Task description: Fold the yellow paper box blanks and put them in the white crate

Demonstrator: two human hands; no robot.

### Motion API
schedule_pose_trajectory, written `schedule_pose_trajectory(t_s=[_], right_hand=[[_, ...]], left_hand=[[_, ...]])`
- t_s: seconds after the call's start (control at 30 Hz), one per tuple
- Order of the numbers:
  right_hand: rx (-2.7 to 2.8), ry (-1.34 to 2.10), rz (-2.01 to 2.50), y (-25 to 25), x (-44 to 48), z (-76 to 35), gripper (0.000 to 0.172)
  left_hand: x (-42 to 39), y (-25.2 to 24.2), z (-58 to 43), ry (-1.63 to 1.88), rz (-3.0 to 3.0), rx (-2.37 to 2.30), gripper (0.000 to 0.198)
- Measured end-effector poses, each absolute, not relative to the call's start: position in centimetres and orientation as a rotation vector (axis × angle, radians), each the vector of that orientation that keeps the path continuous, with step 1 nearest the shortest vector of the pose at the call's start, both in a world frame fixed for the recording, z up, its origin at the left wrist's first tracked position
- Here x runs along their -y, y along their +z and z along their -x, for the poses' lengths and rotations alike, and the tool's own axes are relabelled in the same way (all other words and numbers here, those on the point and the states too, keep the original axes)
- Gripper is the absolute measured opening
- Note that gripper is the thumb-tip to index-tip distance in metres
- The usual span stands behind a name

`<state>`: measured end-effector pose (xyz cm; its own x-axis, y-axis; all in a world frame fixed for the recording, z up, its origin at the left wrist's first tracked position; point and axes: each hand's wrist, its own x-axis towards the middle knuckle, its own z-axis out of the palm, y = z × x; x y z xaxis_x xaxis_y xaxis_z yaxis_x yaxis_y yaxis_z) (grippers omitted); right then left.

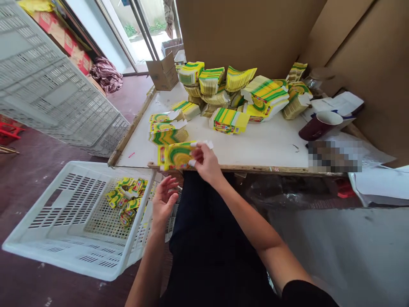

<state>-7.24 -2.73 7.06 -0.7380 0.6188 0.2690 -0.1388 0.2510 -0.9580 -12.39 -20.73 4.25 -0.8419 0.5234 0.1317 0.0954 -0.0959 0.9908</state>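
In my right hand [206, 164] is a flat yellow and green printed carton [178, 156], pinched by its right end above the table's front edge. The carton is slightly blurred. My left hand [164, 202] holds nothing, its fingers apart and curved, just below the carton and beside the crate's rim. A stack of similar flat cartons [168, 132] lies on the table right behind the held one. To the lower left, a white plastic crate [72, 260] has several folded yellow and green boxes [128, 198] on its perforated floor.
More carton bundles [212, 81] are piled along the back of the white table [268, 149]. A small open cardboard box [162, 72] stands at the back left, a dark red mug [319, 125] at the right. Stacked white crates [60, 85] rise on the left.
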Motion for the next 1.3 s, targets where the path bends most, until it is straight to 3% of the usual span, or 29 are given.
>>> schedule_pose_trajectory(t_s=[0.13,0.27,0.67,0.93,1.17,1.3], right_hand=[[1.865,1.855,0.294,5.9,7.8,4.8,0.045],[1.776,1.905,0.340,4.9,10.6,3.2,0.047],[1.753,1.919,0.401,5.0,12.0,1.0,0.050],[2.102,1.454,0.413,5.2,13.9,-1.1,0.042],[1.884,1.837,0.284,4.2,14.4,-1.0,0.041],[2.000,1.794,0.224,3.7,13.9,-0.9,0.039]], left_hand=[[18.8,6.3,10.6,2.364,-0.561,-1.489,0.056],[18.1,8.0,9.3,2.476,-0.535,-1.414,0.051],[18.4,8.3,7.4,2.345,-0.587,-1.520,0.041],[18.4,7.1,7.3,2.519,-0.337,-1.372,0.038],[19.0,7.0,7.5,2.419,-0.366,-1.471,0.047],[19.3,6.4,7.9,2.434,-0.292,-1.519,0.056]])
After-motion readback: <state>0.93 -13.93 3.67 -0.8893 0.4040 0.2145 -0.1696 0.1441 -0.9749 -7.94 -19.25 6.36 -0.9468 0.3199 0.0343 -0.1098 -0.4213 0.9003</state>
